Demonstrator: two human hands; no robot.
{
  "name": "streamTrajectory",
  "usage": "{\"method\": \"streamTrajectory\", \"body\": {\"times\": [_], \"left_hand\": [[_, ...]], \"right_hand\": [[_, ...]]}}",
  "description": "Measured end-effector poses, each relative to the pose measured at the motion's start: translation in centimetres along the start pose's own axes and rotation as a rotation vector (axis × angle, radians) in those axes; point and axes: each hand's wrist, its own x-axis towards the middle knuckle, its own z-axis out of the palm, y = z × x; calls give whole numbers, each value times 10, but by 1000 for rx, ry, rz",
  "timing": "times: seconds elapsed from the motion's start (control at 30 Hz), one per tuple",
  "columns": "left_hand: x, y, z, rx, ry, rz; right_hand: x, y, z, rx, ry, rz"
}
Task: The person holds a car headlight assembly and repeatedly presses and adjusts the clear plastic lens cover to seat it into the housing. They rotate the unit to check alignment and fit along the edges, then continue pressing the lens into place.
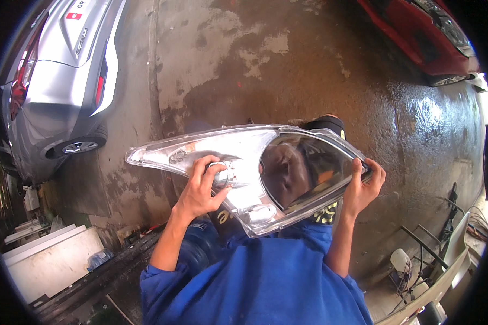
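Headlight [248, 181] is spanning the middle of the frame: the left hand [199, 189] is curling thumb and fingers around its round silver part [223, 174], while the right hand [363, 184] is pinching its right corner. Handling that part seems under way; whether it is sitting fully in place, or what is remaining, I cannot tell. A silver car [65, 81] is standing upper left, a red car [425, 49] upper right.

Blue top [276, 273], bare forearms [172, 242]
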Motion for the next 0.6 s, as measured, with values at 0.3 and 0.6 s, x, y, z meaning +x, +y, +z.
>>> {"method": "streamTrajectory", "body": {"times": [0.3, 0.6], "left_hand": [[0, -1, 1, -4, 18, -14], [23, 39, -16, 215, 66, 31]], "right_hand": [[-4, 4, -3, 2, -7, -4], [-7, 7, -6, 40, 28, 10]]}}
